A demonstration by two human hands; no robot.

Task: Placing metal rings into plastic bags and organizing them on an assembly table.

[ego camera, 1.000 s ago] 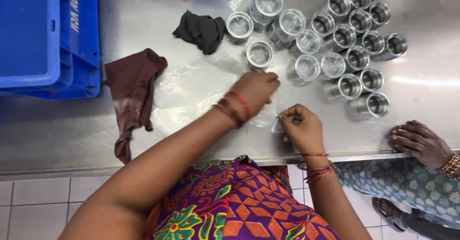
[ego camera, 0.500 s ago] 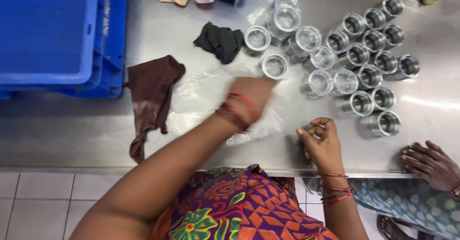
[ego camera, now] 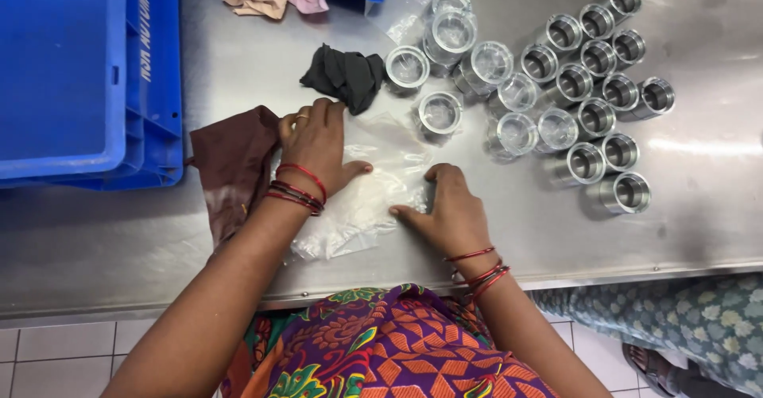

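Both hands have been lowered onto the clear plastic bag, which is lying on the steel table near its front edge. It is pressed flat by the left hand, fingers spread, and pinned by the right hand. Metal rings are clustered well apart, beyond the bag.

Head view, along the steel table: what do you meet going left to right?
Blue crate → maroon cloth → left hand → clear plastic bag → right hand → bare metal cylinders.
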